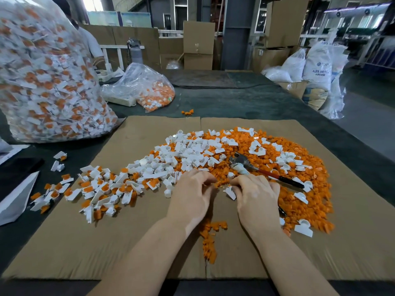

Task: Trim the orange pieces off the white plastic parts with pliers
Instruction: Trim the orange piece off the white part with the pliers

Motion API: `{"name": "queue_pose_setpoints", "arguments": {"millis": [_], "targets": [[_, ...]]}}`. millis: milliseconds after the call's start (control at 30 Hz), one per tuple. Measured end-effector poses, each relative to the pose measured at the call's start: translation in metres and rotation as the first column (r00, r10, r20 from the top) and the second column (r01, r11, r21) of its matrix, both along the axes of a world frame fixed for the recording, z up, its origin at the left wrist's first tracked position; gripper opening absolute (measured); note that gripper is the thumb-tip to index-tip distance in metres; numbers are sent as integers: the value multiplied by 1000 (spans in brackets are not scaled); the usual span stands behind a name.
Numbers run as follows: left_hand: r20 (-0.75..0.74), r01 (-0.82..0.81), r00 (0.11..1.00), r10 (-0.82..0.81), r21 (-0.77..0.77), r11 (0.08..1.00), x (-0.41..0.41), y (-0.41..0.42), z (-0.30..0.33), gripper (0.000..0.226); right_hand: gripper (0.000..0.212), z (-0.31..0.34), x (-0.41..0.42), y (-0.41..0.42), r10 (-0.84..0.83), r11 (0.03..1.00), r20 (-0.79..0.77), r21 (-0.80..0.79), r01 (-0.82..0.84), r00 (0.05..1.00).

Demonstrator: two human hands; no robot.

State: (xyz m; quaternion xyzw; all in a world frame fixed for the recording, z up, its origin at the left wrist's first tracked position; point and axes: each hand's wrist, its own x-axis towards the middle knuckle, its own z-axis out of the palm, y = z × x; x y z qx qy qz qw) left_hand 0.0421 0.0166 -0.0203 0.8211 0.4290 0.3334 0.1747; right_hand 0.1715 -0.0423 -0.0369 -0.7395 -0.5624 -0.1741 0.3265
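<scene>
Currently, both hands are placed palm-down on the cardboard sheet (64, 242), at the near edge of the heap. The left hand (190, 195) is seen with fingers curled into the orange pieces (299, 201); whether anything is grasped cannot be told. The right hand (256, 197) is seen with fingers bent beside a white plastic part (230, 192); its grasp cannot be told either. The pliers (256, 169) are left lying on the heap, just beyond the right hand, untouched.

Pliers (252, 166) flat amid orange pieces (299, 201)
</scene>
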Motion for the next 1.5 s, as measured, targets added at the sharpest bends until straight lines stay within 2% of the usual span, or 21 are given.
{"name": "queue_pose_setpoints", "arguments": {"millis": [200, 267, 400, 600, 733, 867, 1000, 1100, 1167, 1233, 1367, 1500], "targets": [[-98, 61, 993, -70, -89, 994, 17, 0, -5, 34, 14, 1, 1, 0, 40, 999, 17, 4, -40, 999], [-115, 58, 991, -71, -112, 992, 20, 0, -6, 29, 15, 2, 1, 0, 69, 997, 14, 18, -69, 998], [-19, 51, 998, -56, -207, 977, 19, 0, -3, 8, 12, 3, 0, 0, 77, 996, -10, 41, -76, 997], [59, -1, 998, 16, -245, 969, 11, 3, -2, 12, 12, 1, 1, 2, 68, 997, -9, 30, -68, 998], [76, -100, 990, 120, -228, 969, 13, 6, -4, 3, 15, -1, 1, 3, 46, 999, -27, 20, -46, 999], [-52, -121, 992, 114, -143, 982, 14, 10, -5, 26, 10, 2, -1, 1, 73, 997, 20, 20, -73, 997], [-106, -113, 990, 96, -165, 980, 18, 11, -4, 17, 20, 5, -4, -1, 84, 993, 61, -83, -79, 995], [-22, -86, 996, 83, -213, 973, 15, 12, -4, 5, 20, 4, -2, -1, 96, 989, -20, -107, -98, 995], [71, -55, 995, 75, -254, 966, 11, 13, -5, 13, 17, 5, -1, -1, 105, 991, -108, -73, -114, 989], [198, 21, 979, 45, -322, 947, 6, 12, -4, 11, 15, 5, 0, -1, 94, 994, -169, -40, -102, 981], [431, 216, 902, -21, -409, 886, -3, 9, 0, 9, 13, 6, 1, -1, 90, 995, -176, -24, -96, 980], [492, 260, 870, -30, -407, 875, -7, 8, 1, 9, 13, 6, 0, -1, 92, 995, -153, -21, -96, 984]]}}
